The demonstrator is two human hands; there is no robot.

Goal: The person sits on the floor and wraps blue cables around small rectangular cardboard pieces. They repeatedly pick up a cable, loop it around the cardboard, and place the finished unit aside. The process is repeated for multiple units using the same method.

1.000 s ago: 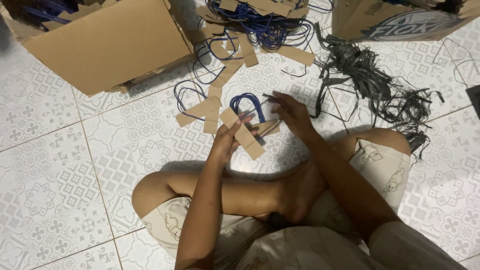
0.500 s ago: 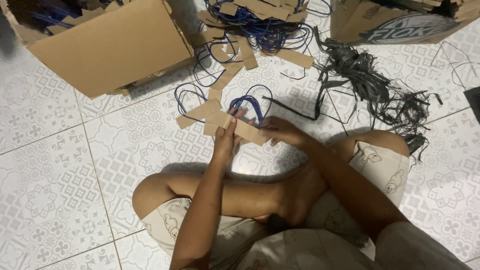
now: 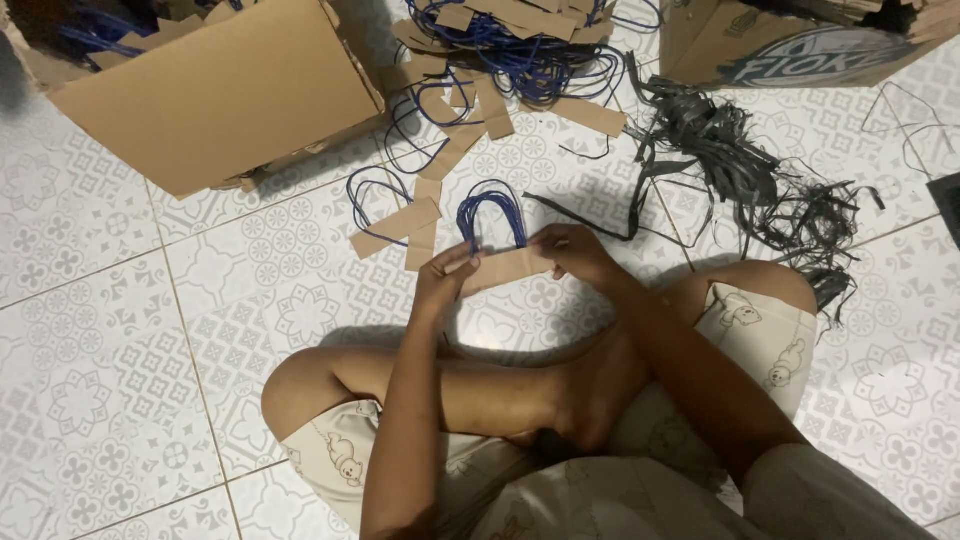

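Head view: 2 hands, left hand [image 3: 446, 272] and right hand [image 3: 577, 250], each pinch an end of 1 brown cardboard strip [image 3: 505, 268] with 1 blue cord loop [image 3: 492, 214], above the tiled floor [image 3: 120, 330] by 2 cardboard boxes [image 3: 230, 90].

left hand [image 3: 440, 285]: its palm faces away from the camera; the fingertips fold behind the cardboard strip [image 3: 505, 268], so the grip there cannot be made out.
right hand [image 3: 575, 250]: its fingers cover the strip's right end.
blue cord loops [image 3: 490, 215]: their lower ends run behind the strip, just between the hands; how they attach is hidden.
open cardboard box [image 3: 220, 90]: up and left of the left hand, cut by the top edge.
printed box [image 3: 800, 50]: up and right of the right hand, cut by the top edge.
dark object [image 3: 945, 205]: far right of the right hand, cropped; kind unclear.
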